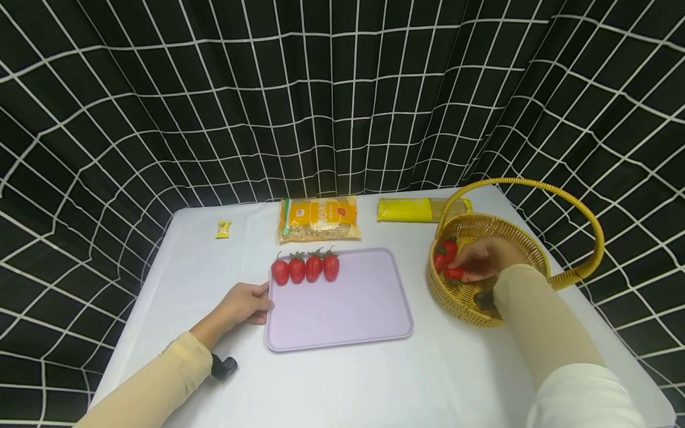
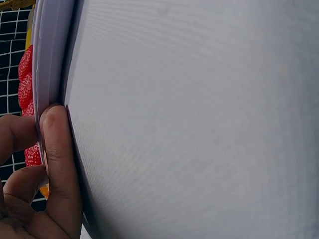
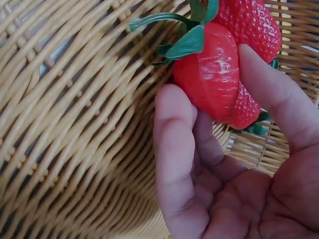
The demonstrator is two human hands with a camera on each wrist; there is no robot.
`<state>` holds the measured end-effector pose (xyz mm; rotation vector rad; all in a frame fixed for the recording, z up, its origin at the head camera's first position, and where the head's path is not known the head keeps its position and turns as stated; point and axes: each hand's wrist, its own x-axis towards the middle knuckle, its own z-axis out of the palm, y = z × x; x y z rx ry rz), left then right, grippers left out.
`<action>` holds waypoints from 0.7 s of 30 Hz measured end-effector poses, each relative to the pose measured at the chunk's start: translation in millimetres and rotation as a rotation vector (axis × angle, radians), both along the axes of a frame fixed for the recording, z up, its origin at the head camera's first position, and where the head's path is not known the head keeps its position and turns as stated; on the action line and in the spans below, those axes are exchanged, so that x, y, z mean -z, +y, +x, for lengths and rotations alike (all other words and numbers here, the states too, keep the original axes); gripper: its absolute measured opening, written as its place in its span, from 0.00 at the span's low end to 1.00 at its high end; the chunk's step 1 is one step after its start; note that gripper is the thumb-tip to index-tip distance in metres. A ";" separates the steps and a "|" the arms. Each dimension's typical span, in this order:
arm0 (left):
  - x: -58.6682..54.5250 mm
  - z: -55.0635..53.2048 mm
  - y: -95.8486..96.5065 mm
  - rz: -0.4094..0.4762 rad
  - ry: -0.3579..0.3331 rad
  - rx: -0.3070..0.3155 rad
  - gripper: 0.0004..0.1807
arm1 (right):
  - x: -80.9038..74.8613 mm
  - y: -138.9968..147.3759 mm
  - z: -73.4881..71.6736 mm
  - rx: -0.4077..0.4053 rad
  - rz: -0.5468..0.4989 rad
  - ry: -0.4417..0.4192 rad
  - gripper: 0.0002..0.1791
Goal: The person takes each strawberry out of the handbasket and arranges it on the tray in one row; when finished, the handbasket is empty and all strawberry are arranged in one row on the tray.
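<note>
Red, glossy, green-leaved strawberry (image 3: 214, 74) is pinched in the half-curled right hand (image 1: 486, 258), gold wicker basket (image 1: 452, 303) all round that grip, while off to its left the left hand (image 1: 246, 304) pinches a flat lilac rectangular tray (image 1: 342, 309) by its edge, probably to steady it.

Looks like a recording booth from where I stand: white-gridded black curtain (image 1: 316, 137) hung past the far edge of the surface (image 1: 342, 386), also along left and right edges; white cloth (image 1: 209, 264) on top.
</note>
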<state>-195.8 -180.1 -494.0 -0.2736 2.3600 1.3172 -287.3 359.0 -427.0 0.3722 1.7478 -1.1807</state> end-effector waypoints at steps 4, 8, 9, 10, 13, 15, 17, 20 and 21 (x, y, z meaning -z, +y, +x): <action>1.4 0.8 -0.5 0.006 0.009 0.001 0.36 | 3.7 4.7 0.7 0.038 0.023 0.033 0.06; 2.3 1.6 -0.5 -0.002 0.018 0.000 0.36 | -4.8 16.4 4.2 0.074 0.002 0.083 0.07; 2.4 1.9 -0.4 0.000 0.017 -0.002 0.36 | -9.3 19.0 5.7 0.087 -0.016 0.088 0.08; 2.3 2.1 -0.3 0.002 0.014 -0.004 0.36 | -14.3 21.2 6.8 0.092 -0.043 0.083 0.08; 1.9 2.4 -0.3 0.003 0.004 -0.014 0.36 | -33.1 23.3 9.1 0.058 -0.159 0.053 0.10; 1.0 2.2 -0.2 0.000 0.003 -0.018 0.37 | -47.0 20.5 10.6 -0.031 -0.255 0.047 0.14; 0.7 1.6 -0.1 -0.008 0.004 -0.018 0.37 | -59.7 13.6 12.1 -0.168 -0.318 0.079 0.19; 0.4 1.0 0.4 -0.014 0.011 -0.013 0.37 | -71.4 -4.5 14.0 -0.336 -0.324 0.163 0.23; 0.7 1.1 0.7 -0.013 0.012 -0.012 0.37 | -72.5 -12.2 14.2 -0.366 -0.306 0.194 0.23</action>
